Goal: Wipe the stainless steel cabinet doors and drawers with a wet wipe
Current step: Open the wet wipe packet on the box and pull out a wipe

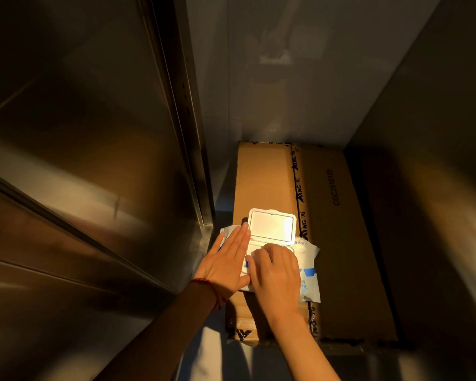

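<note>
On my left I see the stainless steel cabinet (pixel 80 160), its panels dim and reflective. Next, my left hand (pixel 226 259) lies flat and open, fingers together, pressing the wet wipe pack (pixel 309 273) without gripping it. The pack sits on a cardboard box (pixel 338 243), its white lid (pixel 272 226) flipped up. My right hand (pixel 276 276) curls over the opening; I cannot tell whether it pinches a wipe.
</note>
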`<act>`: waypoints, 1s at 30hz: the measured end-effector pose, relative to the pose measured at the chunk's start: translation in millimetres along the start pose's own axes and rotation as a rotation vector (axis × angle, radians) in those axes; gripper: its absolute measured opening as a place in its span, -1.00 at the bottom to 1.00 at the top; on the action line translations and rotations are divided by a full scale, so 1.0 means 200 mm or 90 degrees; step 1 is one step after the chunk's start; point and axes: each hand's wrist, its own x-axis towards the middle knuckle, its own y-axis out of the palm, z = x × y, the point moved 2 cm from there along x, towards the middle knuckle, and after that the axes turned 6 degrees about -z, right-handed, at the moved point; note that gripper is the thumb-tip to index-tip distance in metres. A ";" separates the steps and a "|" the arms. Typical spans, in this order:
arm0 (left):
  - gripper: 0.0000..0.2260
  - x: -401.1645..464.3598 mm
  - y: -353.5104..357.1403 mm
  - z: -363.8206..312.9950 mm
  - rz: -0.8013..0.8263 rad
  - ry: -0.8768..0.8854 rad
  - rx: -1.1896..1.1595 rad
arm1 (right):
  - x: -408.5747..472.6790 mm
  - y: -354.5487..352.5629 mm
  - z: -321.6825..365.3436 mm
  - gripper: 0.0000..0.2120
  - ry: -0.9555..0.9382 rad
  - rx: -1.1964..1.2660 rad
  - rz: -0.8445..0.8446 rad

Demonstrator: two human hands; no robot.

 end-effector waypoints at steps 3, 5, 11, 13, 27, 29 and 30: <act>-0.36 0.00 0.00 0.00 -0.006 0.002 -0.001 | -0.01 0.00 0.01 -0.70 -0.004 -0.021 -0.009; -0.35 0.00 0.00 0.00 -0.003 0.000 -0.002 | -0.01 -0.01 0.01 -0.64 -0.009 -0.033 -0.003; -0.35 -0.01 -0.01 -0.01 0.004 -0.004 0.003 | -0.02 -0.01 0.02 -0.61 -0.043 -0.054 0.014; -0.33 -0.01 -0.02 -0.01 0.010 -0.006 0.001 | -0.02 -0.01 0.02 -0.60 -0.046 -0.055 0.012; -0.36 -0.01 -0.02 -0.01 0.016 -0.008 -0.019 | -0.03 0.00 0.03 -0.47 -0.046 -0.063 0.015; -0.36 -0.01 -0.01 -0.01 0.014 -0.009 -0.028 | -0.03 0.00 0.02 -0.47 -0.051 -0.071 0.015; -0.35 -0.01 -0.01 -0.01 0.011 -0.009 -0.028 | -0.03 0.00 0.02 -0.49 -0.055 -0.074 0.010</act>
